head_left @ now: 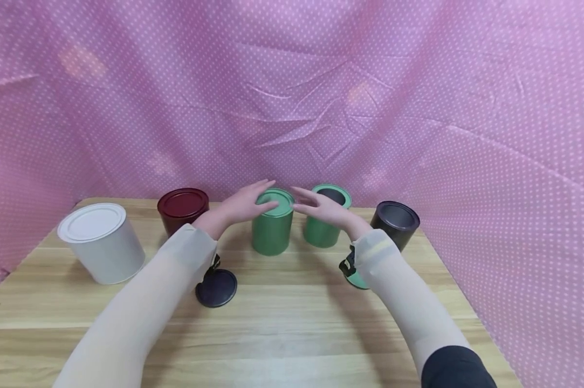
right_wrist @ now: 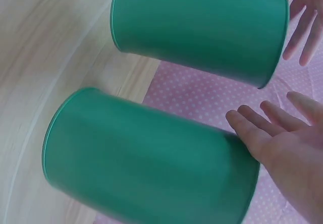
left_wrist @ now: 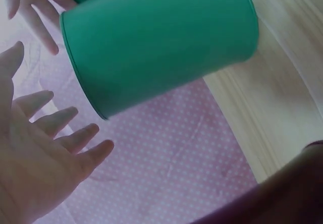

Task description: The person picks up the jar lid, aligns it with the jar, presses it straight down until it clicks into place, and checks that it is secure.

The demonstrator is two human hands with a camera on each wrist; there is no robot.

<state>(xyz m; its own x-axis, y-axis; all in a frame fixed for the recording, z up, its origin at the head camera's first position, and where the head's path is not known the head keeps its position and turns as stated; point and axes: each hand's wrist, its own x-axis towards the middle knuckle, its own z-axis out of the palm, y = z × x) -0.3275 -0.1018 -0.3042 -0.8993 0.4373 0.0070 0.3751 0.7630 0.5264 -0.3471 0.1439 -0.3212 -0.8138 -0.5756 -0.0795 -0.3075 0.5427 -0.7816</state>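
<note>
A green can (head_left: 271, 237) with its lid on stands at the middle of the wooden table. My left hand (head_left: 245, 203) is by the left of its rim, fingers extended and holding nothing; in the left wrist view this hand (left_wrist: 50, 158) is apart from the can (left_wrist: 161, 42). Between the closed can and a second green can (head_left: 321, 231), whose top is open, my right hand (head_left: 323, 209) reaches in with straight fingers. The right wrist view has this hand (right_wrist: 292, 148) close beside the open can (right_wrist: 151, 158); contact cannot be told.
A white can (head_left: 107, 253) and a dark red can (head_left: 182, 207) stand on the left, a black can (head_left: 396, 223) on the right. A black lid (head_left: 217, 290) and a green lid (head_left: 357, 280), partly hidden by my right wrist, lie nearer. Pink dotted cloth (head_left: 292, 97) hangs behind.
</note>
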